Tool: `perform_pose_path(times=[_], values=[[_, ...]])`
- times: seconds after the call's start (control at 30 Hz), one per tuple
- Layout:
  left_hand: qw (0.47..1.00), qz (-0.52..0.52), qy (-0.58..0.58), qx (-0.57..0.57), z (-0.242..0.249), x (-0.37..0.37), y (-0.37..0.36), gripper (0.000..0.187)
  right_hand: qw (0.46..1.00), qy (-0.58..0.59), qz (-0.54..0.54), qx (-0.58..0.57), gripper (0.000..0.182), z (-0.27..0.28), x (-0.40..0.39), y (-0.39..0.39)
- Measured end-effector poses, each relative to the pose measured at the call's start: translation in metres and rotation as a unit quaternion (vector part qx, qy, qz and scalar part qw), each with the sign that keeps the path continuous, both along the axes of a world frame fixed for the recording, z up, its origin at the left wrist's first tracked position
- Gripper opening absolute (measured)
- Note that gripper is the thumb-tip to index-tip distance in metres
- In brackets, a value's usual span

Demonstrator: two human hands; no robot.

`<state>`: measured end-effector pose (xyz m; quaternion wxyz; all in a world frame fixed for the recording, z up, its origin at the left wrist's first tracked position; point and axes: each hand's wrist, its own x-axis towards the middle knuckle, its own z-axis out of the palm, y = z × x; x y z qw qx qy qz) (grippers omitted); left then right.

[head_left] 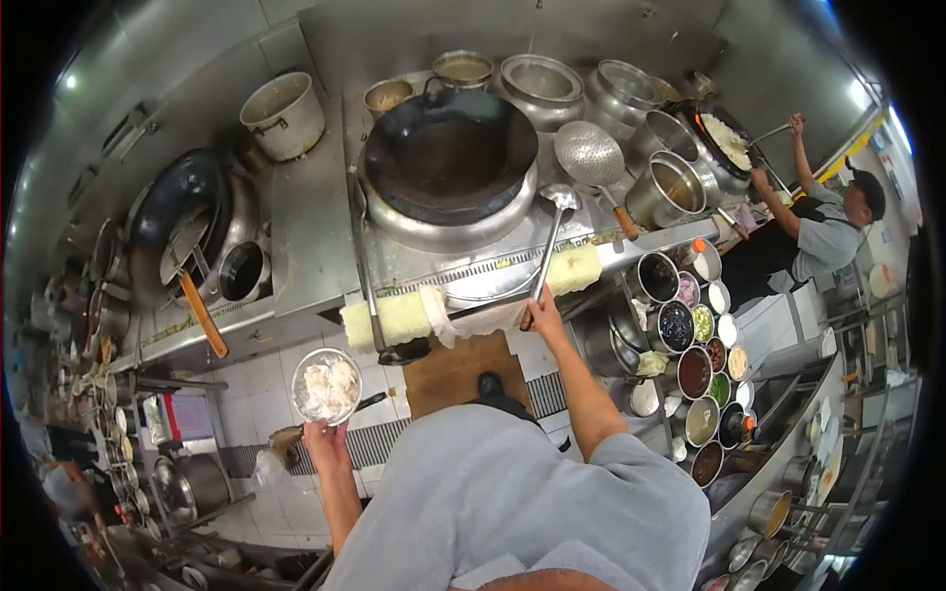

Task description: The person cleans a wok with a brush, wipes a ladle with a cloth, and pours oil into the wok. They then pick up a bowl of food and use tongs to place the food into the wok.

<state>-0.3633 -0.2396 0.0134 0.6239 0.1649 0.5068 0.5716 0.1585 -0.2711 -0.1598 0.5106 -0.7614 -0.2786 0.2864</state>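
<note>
My left hand (327,443) grips the near rim of a round metal bowl (299,392), held out low at the left. Pale whitish pieces of food (330,386) fill it; their kind I cannot make out. My right hand (544,317) is wrapped round the handle of a long metal ladle (552,231), whose head rests on the stove top, right of the wok. The large dark wok (453,153) sits on a steel burner ring (458,234), with a little dark sheen at its bottom. Neither hand touches the wok.
A perforated skimmer (589,153) lies right of the wok. Another long-handled tool (365,266) leans at its left. Folded yellow cloths (576,268) line the stove edge. Several seasoning pots (694,372) stand at the right. Beyond them, a co-worker (830,231) works at another wok.
</note>
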Motion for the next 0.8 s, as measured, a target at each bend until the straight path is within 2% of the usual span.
perform_pose_path(times=[0.07,0.13,0.2,0.27,0.33,0.4,0.47,0.5,0.53,0.57,0.63,0.67,0.7,0.73,0.77,0.8], values=[[1.000,-0.011,0.005,0.009,0.002,-0.007,0.003,0.042,0.998,-0.061,-0.018,-0.017,0.067,0.015,-0.011,-0.015],[0.999,-0.029,0.022,0.001,-0.002,-0.019,0.004,0.040,0.986,-0.158,-0.028,-0.042,0.069,-0.012,-0.009,-0.056],[0.998,-0.043,0.052,-0.011,-0.015,-0.030,0.006,0.038,0.983,-0.167,0.005,-0.077,0.063,-0.049,-0.013,-0.107],[0.997,-0.063,0.051,-0.016,-0.026,-0.042,0.011,0.035,0.976,-0.108,0.043,-0.185,0.057,-0.058,-0.041,-0.171],[0.994,-0.091,0.055,-0.031,-0.032,-0.055,0.010,0.034,0.956,-0.114,0.114,-0.245,0.052,-0.066,-0.077,-0.238],[0.993,-0.095,0.057,-0.047,-0.036,-0.065,0.008,0.031,0.926,0.102,0.094,-0.351,0.052,-0.037,-0.126,-0.296],[0.989,-0.121,0.067,-0.057,-0.041,-0.072,0.010,0.029,0.883,0.212,0.027,-0.418,0.053,-0.042,-0.158,-0.355],[0.988,-0.129,0.067,-0.053,-0.043,-0.075,0.011,0.027,0.854,0.277,-0.019,-0.441,0.053,-0.051,-0.176,-0.395],[0.986,-0.141,0.069,-0.051,-0.048,-0.078,0.015,0.026,0.845,0.276,0.005,-0.458,0.051,-0.076,-0.182,-0.435],[0.983,-0.164,0.077,-0.034,-0.025,-0.069,0.010,0.027,0.800,0.315,-0.005,-0.511,0.039,-0.115,-0.184,-0.463],[0.972,-0.214,0.098,-0.008,-0.009,-0.065,0.008,0.034,0.818,0.250,-0.018,-0.518,0.024,-0.098,-0.214,-0.500],[0.961,-0.255,0.105,0.000,-0.003,-0.062,0.008,0.036,0.823,0.197,0.055,-0.530,0.029,-0.100,-0.209,-0.509],[0.951,-0.287,0.112,0.012,0.004,-0.059,0.006,0.038,0.883,0.117,-0.057,-0.451,0.036,-0.069,-0.223,-0.513],[0.942,-0.312,0.120,0.020,0.006,-0.047,0.000,0.040,0.902,0.048,-0.145,-0.404,0.042,-0.058,-0.226,-0.515],[0.931,-0.341,0.126,0.037,0.010,-0.035,-0.002,0.044,0.905,0.032,-0.216,-0.364,0.049,-0.029,-0.231,-0.512],[0.920,-0.369,0.125,0.048,0.015,-0.020,-0.008,0.043,0.892,-0.033,-0.277,-0.356,0.052,-0.027,-0.229,-0.517]])
